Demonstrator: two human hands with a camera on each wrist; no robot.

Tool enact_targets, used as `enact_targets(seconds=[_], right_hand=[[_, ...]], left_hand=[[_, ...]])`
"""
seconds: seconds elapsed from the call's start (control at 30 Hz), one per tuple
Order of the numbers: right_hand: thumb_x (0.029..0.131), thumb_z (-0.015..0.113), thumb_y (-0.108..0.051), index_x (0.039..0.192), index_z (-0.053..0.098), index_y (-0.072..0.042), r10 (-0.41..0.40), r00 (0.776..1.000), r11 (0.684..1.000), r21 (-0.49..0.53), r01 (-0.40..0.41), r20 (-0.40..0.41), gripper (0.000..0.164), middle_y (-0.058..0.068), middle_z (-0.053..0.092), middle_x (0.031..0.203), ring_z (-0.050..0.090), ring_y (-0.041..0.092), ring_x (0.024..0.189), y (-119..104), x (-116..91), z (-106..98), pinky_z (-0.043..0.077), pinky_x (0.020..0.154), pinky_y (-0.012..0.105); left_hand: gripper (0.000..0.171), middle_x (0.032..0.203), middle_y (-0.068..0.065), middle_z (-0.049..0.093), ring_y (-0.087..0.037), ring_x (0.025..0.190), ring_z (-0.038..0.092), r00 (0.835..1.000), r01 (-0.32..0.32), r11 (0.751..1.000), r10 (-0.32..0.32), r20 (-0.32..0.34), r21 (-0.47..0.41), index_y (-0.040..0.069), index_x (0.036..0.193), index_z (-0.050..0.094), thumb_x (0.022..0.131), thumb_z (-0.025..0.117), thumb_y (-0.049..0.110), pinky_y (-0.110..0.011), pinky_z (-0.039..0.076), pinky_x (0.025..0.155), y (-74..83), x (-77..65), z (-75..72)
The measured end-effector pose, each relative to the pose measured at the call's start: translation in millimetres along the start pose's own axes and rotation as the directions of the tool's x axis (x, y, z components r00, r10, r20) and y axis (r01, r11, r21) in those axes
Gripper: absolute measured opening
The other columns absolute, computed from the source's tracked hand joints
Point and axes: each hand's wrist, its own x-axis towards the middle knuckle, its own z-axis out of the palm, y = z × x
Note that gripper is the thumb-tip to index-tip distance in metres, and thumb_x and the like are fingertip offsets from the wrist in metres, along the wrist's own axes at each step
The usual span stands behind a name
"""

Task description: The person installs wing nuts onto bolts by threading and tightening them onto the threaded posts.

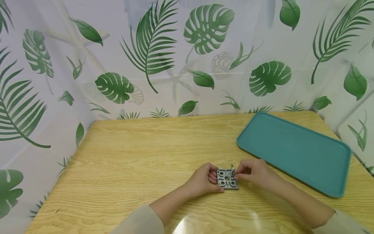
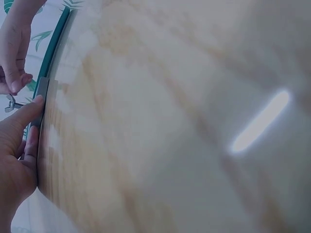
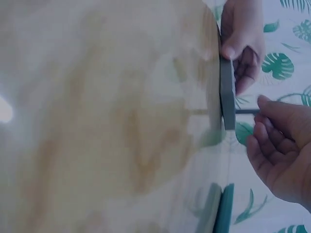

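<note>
I have the square metal plate (image 1: 228, 183) in the lower middle of the head view, a little right of centre, at the surface of the wooden table (image 1: 152, 156). The left hand (image 1: 201, 180) grips its left edge, fingers curled in at the side and thumb at the near corner. At the plate's upper right hole I see a wing screw (image 1: 232, 170) standing up. The right hand (image 1: 257, 172) is beside it with fingers bent, thumb and fingertips right at the screw; I cannot tell whether they pinch it or only sit next to it. My left wrist view puts the screw's wings at the far left, just below the right fingertips. In the right part of the head view I get a teal tray (image 1: 292, 154), set aslant, and across the top a leaf-printed cloth (image 1: 169, 107)
</note>
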Motion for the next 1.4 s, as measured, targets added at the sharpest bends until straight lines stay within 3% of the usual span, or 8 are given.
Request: enact_targets(seconds=[0.13,0.27,0.47,0.6,0.77,0.87,1.1,1.4], right_hand=[[0.081,0.074,-0.014,0.083,0.066,-0.010,-0.046,0.994,0.999,-0.008,0.047,0.100,0.009,-0.006,0.063,0.075,0.054,0.000,0.065,9,3,-10,0.049,0.054,0.022],[0.083,0.072,-0.011,0.097,0.067,0.001,-0.080,0.984,0.997,0.036,0.075,0.160,0.019,0.004,0.068,0.086,0.061,0.005,0.075,17,9,-17,0.053,0.064,0.022],[0.084,0.069,-0.005,0.114,0.061,0.011,-0.185,0.964,0.978,0.127,0.163,0.191,0.035,0.018,0.067,0.098,0.063,0.008,0.080,25,19,-21,0.055,0.068,0.023],[0.085,0.067,-0.003,0.116,0.059,0.011,-0.278,0.941,0.952,0.186,0.243,0.195,0.035,0.017,0.066,0.096,0.059,0.003,0.077,31,27,-20,0.054,0.068,0.024],[0.087,0.065,-0.004,0.117,0.060,0.008,-0.327,0.914,0.928,0.264,0.263,0.241,0.034,0.017,0.066,0.101,0.060,0.005,0.080,34,33,-18,0.055,0.072,0.026],[0.087,0.066,-0.006,0.115,0.061,0.008,-0.336,0.910,0.925,0.265,0.270,0.243,0.032,0.018,0.065,0.101,0.061,0.006,0.081,32,33,-19,0.055,0.072,0.026],[0.085,0.069,-0.009,0.096,0.069,0.000,-0.302,0.933,0.942,0.213,0.260,0.198,0.015,0.013,0.068,0.090,0.062,0.004,0.077,29,32,-19,0.054,0.065,0.025],[0.083,0.073,-0.015,0.080,0.069,-0.009,-0.059,0.996,0.997,0.052,0.056,0.070,0.007,-0.003,0.067,0.075,0.050,-0.001,0.059,11,17,-9,0.044,0.051,0.020]], left_hand=[[0.061,0.094,0.000,0.054,-0.003,0.077,0.054,1.000,0.002,1.000,-0.002,0.000,-0.007,-0.002,0.117,0.051,0.067,0.084,0.003,-0.014,0.052,0.070,-1.7,0.6,0.4],[0.061,0.094,0.000,0.054,-0.003,0.076,0.054,1.000,0.010,1.000,-0.010,-0.006,-0.011,-0.001,0.118,0.052,0.066,0.085,0.003,-0.014,0.052,0.070,-1.9,0.6,0.6],[0.062,0.093,0.000,0.054,-0.004,0.076,0.055,1.000,0.012,1.000,-0.013,-0.011,-0.011,-0.001,0.118,0.052,0.066,0.085,0.003,-0.014,0.052,0.069,-1.0,0.7,0.8],[0.062,0.094,0.000,0.054,-0.003,0.076,0.055,1.000,0.012,1.000,-0.012,-0.003,-0.001,-0.002,0.119,0.051,0.067,0.085,0.004,-0.014,0.052,0.070,-0.8,0.5,-0.2],[0.063,0.095,0.000,0.054,-0.003,0.077,0.055,1.000,0.010,1.000,-0.010,0.017,0.005,-0.002,0.121,0.050,0.068,0.084,0.006,-0.014,0.052,0.070,-0.9,-0.3,-1.0],[0.063,0.095,0.000,0.054,-0.003,0.078,0.055,1.000,0.009,1.000,-0.009,0.021,0.002,-0.002,0.121,0.050,0.068,0.084,0.006,-0.014,0.051,0.071,-1.0,-0.1,-1.1],[0.063,0.096,-0.001,0.054,-0.003,0.078,0.054,1.000,0.001,1.000,-0.001,0.016,-0.008,-0.002,0.120,0.050,0.067,0.084,0.004,-0.014,0.052,0.071,-1.3,0.2,-0.6],[0.061,0.096,-0.001,0.053,-0.003,0.078,0.054,1.000,0.000,1.000,0.000,0.010,-0.016,-0.001,0.118,0.051,0.067,0.084,0.003,-0.014,0.052,0.071,-3.6,0.9,0.5]])
